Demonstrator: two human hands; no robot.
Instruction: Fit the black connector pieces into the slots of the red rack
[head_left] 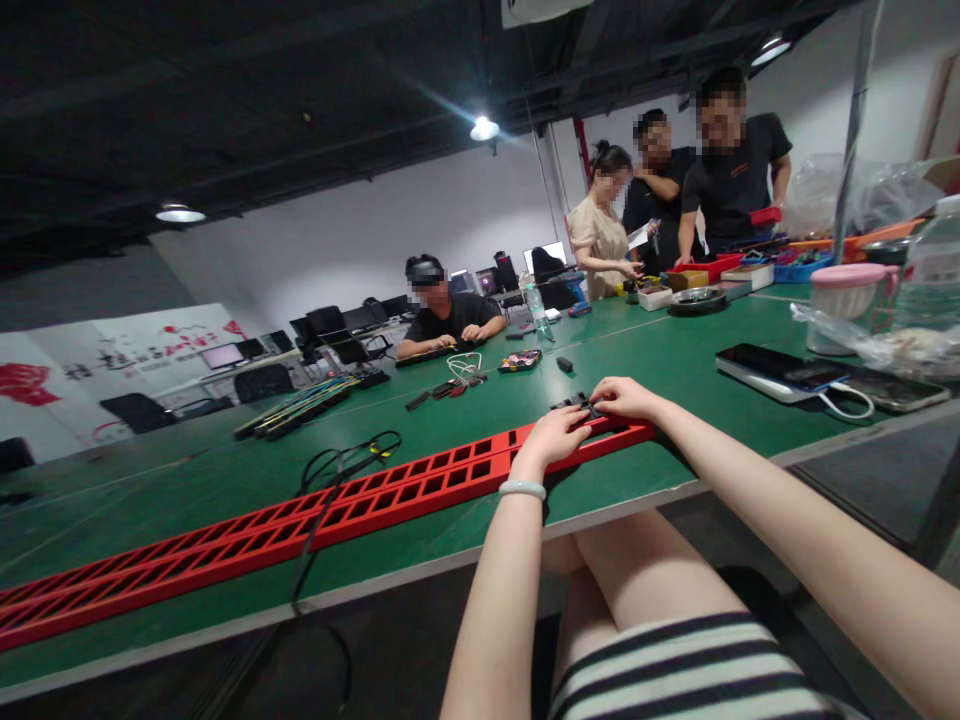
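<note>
A long red slotted frame (420,487) lies along the near edge of the green table, with two rows of dark openings. My left hand (555,437), a pale bangle on its wrist, rests over the frame's right part with its fingers stretched out flat. Beside it, my right hand (628,398) has bent fingers closed on a small black part at the frame's right end; the fingers partly hide it. More small black pieces (571,401) show just beyond my left fingertips, their kind too small to tell.
A black cable (321,520) crosses the frame and hangs off the table edge. Phones (784,366), a pink-lidded cup (847,305) and a large bottle (934,265) stand right. Across the table (637,345), one person sits and several others stand by trays. Bundled strips (300,405) lie left.
</note>
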